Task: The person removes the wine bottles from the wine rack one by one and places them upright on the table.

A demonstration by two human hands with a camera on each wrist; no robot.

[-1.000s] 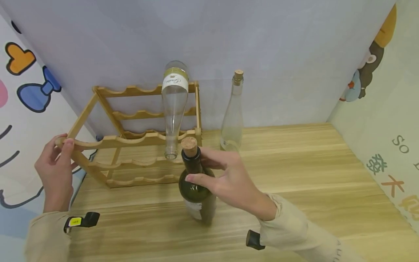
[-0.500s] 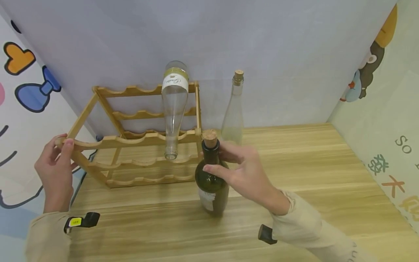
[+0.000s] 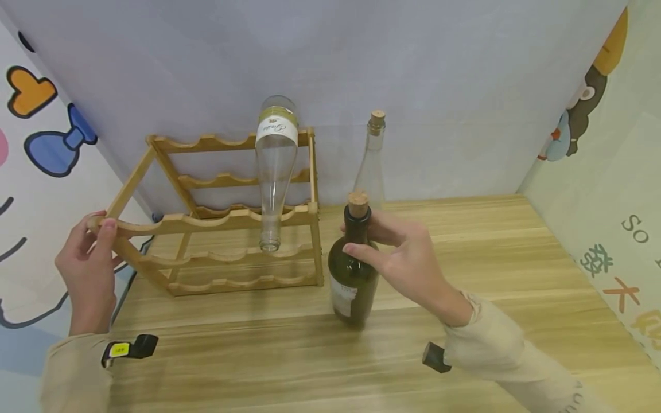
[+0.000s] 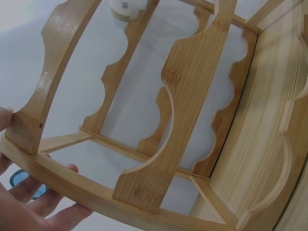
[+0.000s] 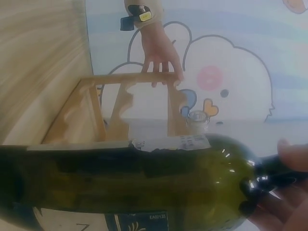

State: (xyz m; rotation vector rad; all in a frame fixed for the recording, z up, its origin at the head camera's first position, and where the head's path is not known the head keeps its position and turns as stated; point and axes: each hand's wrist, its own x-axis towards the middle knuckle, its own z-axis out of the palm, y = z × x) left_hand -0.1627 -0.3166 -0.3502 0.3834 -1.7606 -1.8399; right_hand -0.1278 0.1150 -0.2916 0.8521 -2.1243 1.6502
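Note:
A dark green wine bottle (image 3: 353,281) with a cork stands nearly upright in front of the rack's right end. My right hand (image 3: 408,258) grips it at the neck, thumb in front and fingers behind. At the rack's upper left front corner, my left hand (image 3: 90,264) holds the wooden wine rack (image 3: 206,223); in the left wrist view, the left fingers (image 4: 67,216) lie against its side bar. A clear bottle (image 3: 276,166) lies across the rack's top tier at the right, its neck toward me. The green bottle fills the lower part of the right wrist view.
Behind the green bottle, a clear corked bottle (image 3: 374,155) stands on the wooden table (image 3: 465,246) near the back wall. The rack has several scalloped rails. Printed panels stand at the left and right sides of the table.
My right hand has carried the green bottle rightward and a little farther back, from in front of the rack to beyond its right end. The left hand and the rack have stayed put.

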